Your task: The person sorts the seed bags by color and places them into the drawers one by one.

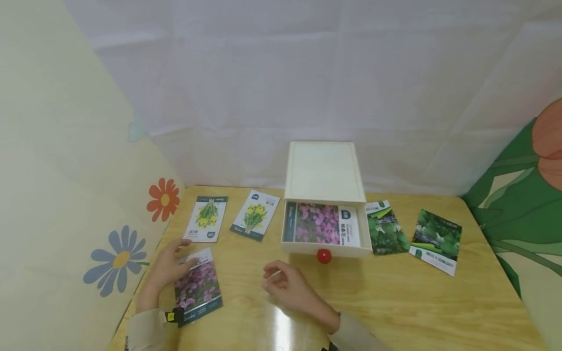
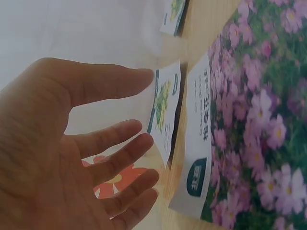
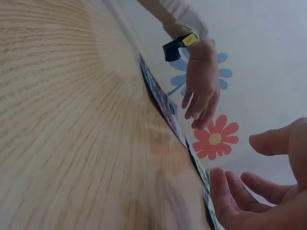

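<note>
My left hand [image 1: 167,267] hovers over the upper left part of a pink-flower seed packet [image 1: 201,287], which lies face up at the table's left. In the left wrist view its thumb and fingers are spread apart, holding nothing, with the packet's white end beside them. My right hand [image 1: 287,285] is in front of the white drawer box [image 1: 325,170], fingers loosely bent around nothing. The box's drawer is pulled out, showing a red knob [image 1: 324,256] at its front. Another pink-flower seed packet [image 1: 317,223] lies inside the drawer.
Behind my left hand lie two yellow-flower packets [image 1: 206,219], [image 1: 255,215] apart from each other. Two green-leaf packets [image 1: 386,229], [image 1: 436,239] lie right of the box. A white cloth [image 1: 263,87] hangs behind the table, with painted walls on both sides.
</note>
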`<state>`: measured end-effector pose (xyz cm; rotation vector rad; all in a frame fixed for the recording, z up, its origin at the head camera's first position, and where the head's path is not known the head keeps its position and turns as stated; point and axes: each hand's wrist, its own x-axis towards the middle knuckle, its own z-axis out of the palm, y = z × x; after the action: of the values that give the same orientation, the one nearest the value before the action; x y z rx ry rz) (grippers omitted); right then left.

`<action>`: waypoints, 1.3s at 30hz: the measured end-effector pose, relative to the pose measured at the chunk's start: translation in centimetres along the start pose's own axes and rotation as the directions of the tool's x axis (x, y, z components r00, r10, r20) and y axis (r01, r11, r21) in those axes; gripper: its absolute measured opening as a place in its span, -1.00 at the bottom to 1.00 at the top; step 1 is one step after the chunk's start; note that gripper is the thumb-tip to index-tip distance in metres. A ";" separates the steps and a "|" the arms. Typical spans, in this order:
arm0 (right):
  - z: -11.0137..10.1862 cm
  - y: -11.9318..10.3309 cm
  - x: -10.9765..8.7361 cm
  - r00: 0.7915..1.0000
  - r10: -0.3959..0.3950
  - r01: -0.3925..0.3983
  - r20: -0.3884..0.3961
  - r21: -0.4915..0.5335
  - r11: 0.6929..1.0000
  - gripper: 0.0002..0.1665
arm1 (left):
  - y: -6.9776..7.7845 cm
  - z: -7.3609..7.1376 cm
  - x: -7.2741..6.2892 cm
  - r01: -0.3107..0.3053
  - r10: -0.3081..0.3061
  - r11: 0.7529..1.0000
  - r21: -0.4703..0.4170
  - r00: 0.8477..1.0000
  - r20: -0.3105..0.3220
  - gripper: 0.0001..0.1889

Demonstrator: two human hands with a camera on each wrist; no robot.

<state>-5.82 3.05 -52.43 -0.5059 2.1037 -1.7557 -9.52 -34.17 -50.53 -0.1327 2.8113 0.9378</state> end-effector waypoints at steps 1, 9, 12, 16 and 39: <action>0.2 0.1 0.2 1.000 -0.001 0.001 -0.004 0.006 1.000 -0.53 | -0.2 -0.1 0.0 -0.016 0.016 1.000 0.019 1.000 -0.005 -0.31; 1.3 0.1 1.0 0.999 0.034 -0.034 -0.025 -0.009 0.999 -0.48 | -1.0 0.2 0.6 -0.015 0.013 0.997 0.077 1.000 0.022 -0.22; 1.8 -0.3 1.2 0.999 0.050 -0.050 -0.013 -0.004 0.999 -0.44 | -0.8 0.3 0.5 0.009 -0.013 0.997 0.080 0.999 0.051 -0.18; 2.5 -0.3 1.6 0.999 0.050 -0.050 0.000 0.016 0.999 -0.43 | -0.8 0.3 0.2 0.038 -0.045 0.994 0.103 0.997 0.064 -0.15; 7.2 0.6 4.3 0.997 0.072 -0.072 -0.002 0.008 0.997 -0.44 | -1.2 0.5 0.1 0.116 -0.127 0.985 0.127 0.989 0.077 -0.30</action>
<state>-6.07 -5.13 -54.42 -0.4206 2.0893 -1.7246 -9.41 -34.84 -51.64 -0.2393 2.7376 0.7244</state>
